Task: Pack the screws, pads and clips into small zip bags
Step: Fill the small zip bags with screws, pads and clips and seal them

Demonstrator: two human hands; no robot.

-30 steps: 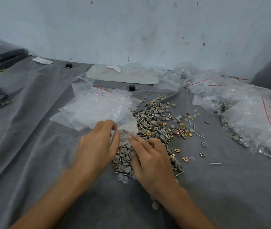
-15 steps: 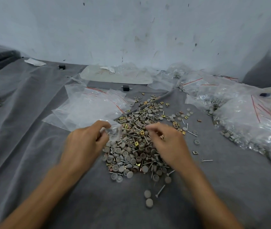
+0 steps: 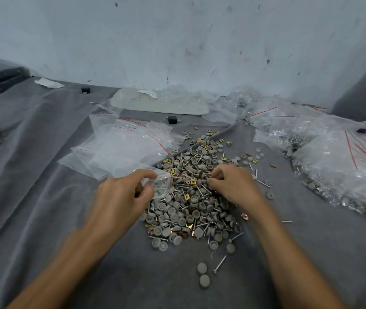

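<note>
Zip bag (image 3: 161, 186) is pinched in the left hand (image 3: 122, 197) beside the pile (image 3: 191, 210), mouth handy for whatever the right hand (image 3: 233, 186), fingers curled, picks.

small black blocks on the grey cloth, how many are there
2. One black block sits far back on the left; the other lies just beyond the empty zip bags. More may be hidden under bags.
</note>
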